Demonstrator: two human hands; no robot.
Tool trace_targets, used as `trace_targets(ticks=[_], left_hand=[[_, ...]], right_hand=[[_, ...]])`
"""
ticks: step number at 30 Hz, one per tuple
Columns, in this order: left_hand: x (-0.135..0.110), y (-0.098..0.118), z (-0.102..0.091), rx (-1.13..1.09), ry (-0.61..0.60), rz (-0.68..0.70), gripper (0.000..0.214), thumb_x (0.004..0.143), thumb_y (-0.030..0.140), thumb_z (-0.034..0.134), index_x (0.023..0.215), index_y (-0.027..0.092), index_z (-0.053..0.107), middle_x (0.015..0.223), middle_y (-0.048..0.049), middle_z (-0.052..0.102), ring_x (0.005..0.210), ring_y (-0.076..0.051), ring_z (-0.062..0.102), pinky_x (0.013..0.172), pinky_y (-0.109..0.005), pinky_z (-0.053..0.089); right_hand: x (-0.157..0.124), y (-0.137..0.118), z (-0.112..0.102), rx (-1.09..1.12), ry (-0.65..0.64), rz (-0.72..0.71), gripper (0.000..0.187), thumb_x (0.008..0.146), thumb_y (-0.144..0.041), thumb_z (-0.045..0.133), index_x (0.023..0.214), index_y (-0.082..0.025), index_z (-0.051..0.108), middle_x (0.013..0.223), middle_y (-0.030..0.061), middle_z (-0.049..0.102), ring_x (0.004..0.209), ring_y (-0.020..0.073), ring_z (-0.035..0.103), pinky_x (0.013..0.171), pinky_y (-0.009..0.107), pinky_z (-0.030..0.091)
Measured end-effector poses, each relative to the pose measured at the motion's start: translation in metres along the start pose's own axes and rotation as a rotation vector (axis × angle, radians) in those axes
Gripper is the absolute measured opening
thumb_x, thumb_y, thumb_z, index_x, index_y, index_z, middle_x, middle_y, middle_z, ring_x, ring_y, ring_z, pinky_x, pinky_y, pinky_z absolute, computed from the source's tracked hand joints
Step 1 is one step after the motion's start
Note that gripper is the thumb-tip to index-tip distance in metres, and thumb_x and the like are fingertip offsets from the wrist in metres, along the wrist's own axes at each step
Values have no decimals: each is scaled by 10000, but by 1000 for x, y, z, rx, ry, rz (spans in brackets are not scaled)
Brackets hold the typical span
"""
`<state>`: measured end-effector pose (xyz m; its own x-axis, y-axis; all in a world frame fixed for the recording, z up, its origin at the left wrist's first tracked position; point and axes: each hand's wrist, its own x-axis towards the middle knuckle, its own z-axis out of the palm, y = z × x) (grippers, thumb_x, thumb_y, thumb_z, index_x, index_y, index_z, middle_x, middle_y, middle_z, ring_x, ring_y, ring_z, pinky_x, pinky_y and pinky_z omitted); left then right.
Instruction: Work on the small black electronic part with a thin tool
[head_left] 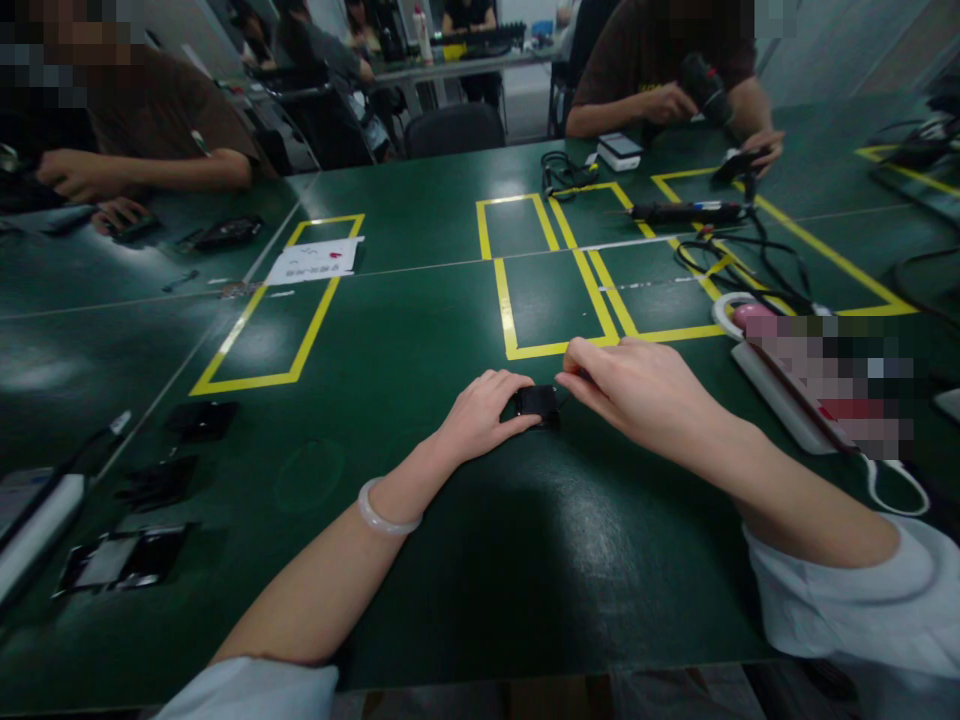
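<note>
A small black rectangular part [537,403] lies on the green table in front of me. My left hand [487,408] is closed around its left side, thumb at the near edge and fingers at the far edge. Just to the right, my right hand [626,385] is held in a pinch, its fingertips beside the part's right edge. Something thin and dark shows near those fingertips, too small to make out. The fingers' inner side is hidden by the back of the right hand.
Black parts [202,420] and a shiny black piece [124,558] lie at the left. Yellow tape outlines [559,350] mark the green table [405,330]. A pink-and-white case [795,390], cables and a pen-shaped black tool [686,212] are at the right. Two people work across the table.
</note>
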<state>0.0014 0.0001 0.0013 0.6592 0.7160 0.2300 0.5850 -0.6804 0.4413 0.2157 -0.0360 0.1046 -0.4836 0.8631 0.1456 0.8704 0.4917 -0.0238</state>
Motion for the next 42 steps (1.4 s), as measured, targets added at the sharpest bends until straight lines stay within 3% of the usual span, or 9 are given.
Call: trace_targets(ticks=[6,12,21,28,35,42], left_hand=[[0,0,0,10,-2,1,381,913,500,520,1153,204,528,1086,-73,612,967,-238,546,850,-381,454],[0,0,0,3,-6,-6,396,914,495,519,1183,204,534,1107,-71,607,992,-234,544,884,-386,450],[0,0,-1,7,-7,-8,374,913,491,522,1151,202,536,1085,-75,610,975,-239,543,855,-375,452],[0,0,0,-1,-15,-6,382,920,490,510,1177,209,530,1096,-75,608,989,-242,543,875,-385,448],[0,0,-1,-2,-4,-6,376,914,495,518,1151,204,534,1085,-76,613,974,-241,546,858,-383,454],[0,0,-1,-3,-10,-3,386,915,488,523,1181,208,526,1111,-72,611,992,-240,545,882,-390,448]], right_hand=[[-1,0,1,63,15,-14,206,924,-257,375,1074,-176,491,784,37,662,680,181,620,565,274,294],[0,-1,-1,32,0,-7,247,958,-393,370,955,-196,519,757,36,666,668,194,614,562,281,282],[-1,0,1,50,22,-8,192,915,-257,386,1048,-180,500,758,29,657,659,180,611,549,274,272],[0,0,-3,16,-8,-10,254,960,-384,365,903,-203,535,750,33,666,656,186,607,551,281,251],[-1,0,2,43,34,-9,206,923,-265,387,1073,-177,497,761,30,658,657,183,618,552,269,283],[-1,0,-1,13,0,-6,261,960,-401,370,935,-198,532,731,34,663,648,192,607,550,280,256]])
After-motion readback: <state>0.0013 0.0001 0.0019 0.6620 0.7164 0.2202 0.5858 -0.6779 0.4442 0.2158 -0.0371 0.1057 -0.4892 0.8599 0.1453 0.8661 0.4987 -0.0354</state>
